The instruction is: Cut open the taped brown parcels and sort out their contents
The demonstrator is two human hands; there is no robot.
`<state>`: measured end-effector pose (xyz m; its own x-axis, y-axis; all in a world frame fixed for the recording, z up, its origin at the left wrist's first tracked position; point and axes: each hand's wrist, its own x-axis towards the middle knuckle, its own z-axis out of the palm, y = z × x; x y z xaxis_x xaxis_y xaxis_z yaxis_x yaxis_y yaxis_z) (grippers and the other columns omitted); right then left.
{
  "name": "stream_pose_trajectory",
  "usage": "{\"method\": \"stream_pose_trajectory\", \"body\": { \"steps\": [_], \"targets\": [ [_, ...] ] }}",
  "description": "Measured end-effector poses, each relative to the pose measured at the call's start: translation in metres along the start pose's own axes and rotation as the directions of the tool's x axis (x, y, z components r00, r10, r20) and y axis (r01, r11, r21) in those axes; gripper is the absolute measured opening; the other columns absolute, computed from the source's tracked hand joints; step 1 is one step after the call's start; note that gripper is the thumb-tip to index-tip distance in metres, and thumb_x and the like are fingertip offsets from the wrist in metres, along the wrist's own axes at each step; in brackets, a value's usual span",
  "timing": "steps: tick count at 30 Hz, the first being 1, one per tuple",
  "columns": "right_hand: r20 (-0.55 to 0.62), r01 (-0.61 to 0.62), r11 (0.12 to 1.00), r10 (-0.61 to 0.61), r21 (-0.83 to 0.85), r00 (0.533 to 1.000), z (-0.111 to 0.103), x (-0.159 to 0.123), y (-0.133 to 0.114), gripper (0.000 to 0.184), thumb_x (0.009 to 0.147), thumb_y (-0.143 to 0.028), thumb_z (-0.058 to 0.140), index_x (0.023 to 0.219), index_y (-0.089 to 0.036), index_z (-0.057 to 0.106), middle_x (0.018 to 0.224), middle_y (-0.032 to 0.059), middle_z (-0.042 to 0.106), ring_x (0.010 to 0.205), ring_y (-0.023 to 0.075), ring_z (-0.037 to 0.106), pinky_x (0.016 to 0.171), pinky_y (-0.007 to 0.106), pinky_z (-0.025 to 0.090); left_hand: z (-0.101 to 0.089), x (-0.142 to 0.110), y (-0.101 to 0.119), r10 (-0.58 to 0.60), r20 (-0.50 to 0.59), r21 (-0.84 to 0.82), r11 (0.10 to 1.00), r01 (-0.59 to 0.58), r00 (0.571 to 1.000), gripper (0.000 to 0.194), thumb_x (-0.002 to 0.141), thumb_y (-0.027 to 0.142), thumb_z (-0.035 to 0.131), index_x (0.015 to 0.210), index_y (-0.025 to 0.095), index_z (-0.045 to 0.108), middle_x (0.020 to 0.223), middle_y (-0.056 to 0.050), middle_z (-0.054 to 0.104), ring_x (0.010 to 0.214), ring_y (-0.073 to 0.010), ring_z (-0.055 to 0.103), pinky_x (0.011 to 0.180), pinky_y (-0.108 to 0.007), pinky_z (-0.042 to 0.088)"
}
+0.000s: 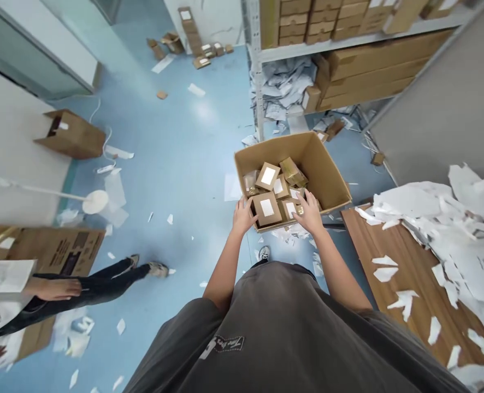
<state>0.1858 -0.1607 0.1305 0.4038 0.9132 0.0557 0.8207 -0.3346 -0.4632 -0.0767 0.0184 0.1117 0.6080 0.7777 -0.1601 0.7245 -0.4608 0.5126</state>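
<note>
An open cardboard carton (326,164) stands in front of me, holding several small gold boxes with white labels (267,176). My left hand (242,216) and my right hand (308,214) reach into its near side. Both hands press against one small gold box (267,208) at the carton's front edge, the left on its left side, the right on the boxes just to its right. Fingers of both hands are curled round the boxes.
A wooden table (406,278) at right carries torn white paper (463,229). Shelving (348,38) behind the carton holds flat brown boxes. Paper scraps litter the blue floor. Another person (62,286) sits at left beside a brown carton (72,134).
</note>
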Motion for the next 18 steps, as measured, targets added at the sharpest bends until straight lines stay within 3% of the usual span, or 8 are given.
{"method": "stream_pose_trajectory", "body": {
  "steps": [4,10,14,18],
  "targets": [
    [0.114,0.063,0.998,-0.063,0.002,0.991,0.022,0.052,0.017,0.085,0.089,-0.035,0.07,0.168,-0.023,0.041,0.181,0.0131,0.019,0.164,0.0424,0.022,0.13,0.065,0.029,0.023,0.008,-0.018,-0.121,0.023,-0.036,0.992,0.122,0.992,0.092,0.085,0.035,0.087,0.165,0.027,0.043,0.177,-0.016,0.029,0.158,-0.0416,0.035,0.125,-0.056,0.042],
    [0.337,0.08,0.997,-0.073,-0.008,0.939,0.065,0.115,0.074,0.094,0.087,-0.036,0.078,0.17,-0.022,0.036,0.181,0.0169,0.012,0.164,0.0448,0.021,0.129,0.064,0.03,0.096,0.041,-0.003,-0.243,0.14,-0.065,0.965,0.254,0.96,0.1,0.08,0.033,0.088,0.167,0.026,0.038,0.18,-0.015,0.023,0.159,-0.043,0.033,0.126,-0.055,0.04],
    [0.533,0.063,0.998,-0.041,-0.023,0.845,0.103,0.145,0.101,0.097,0.087,-0.034,0.081,0.171,-0.028,0.034,0.181,0.0162,0.012,0.163,0.0436,0.024,0.128,0.06,0.033,0.146,0.074,0.011,-0.417,0.275,-0.077,0.889,0.452,0.866,0.11,0.08,0.031,0.089,0.171,0.031,0.027,0.182,-0.012,0.019,0.162,-0.0405,0.031,0.126,-0.049,0.039],
    [0.678,0.039,0.998,0.011,-0.059,0.735,0.148,0.16,0.117,0.098,0.088,-0.031,0.081,0.172,-0.031,0.031,0.182,0.0146,0.01,0.164,0.0428,0.023,0.128,0.06,0.032,0.196,0.099,0.005,-0.545,0.392,-0.1,0.776,0.623,0.741,0.122,0.077,0.034,0.092,0.174,0.03,0.018,0.182,-0.016,0.017,0.163,-0.0411,0.028,0.125,-0.048,0.039]
  ]
}}
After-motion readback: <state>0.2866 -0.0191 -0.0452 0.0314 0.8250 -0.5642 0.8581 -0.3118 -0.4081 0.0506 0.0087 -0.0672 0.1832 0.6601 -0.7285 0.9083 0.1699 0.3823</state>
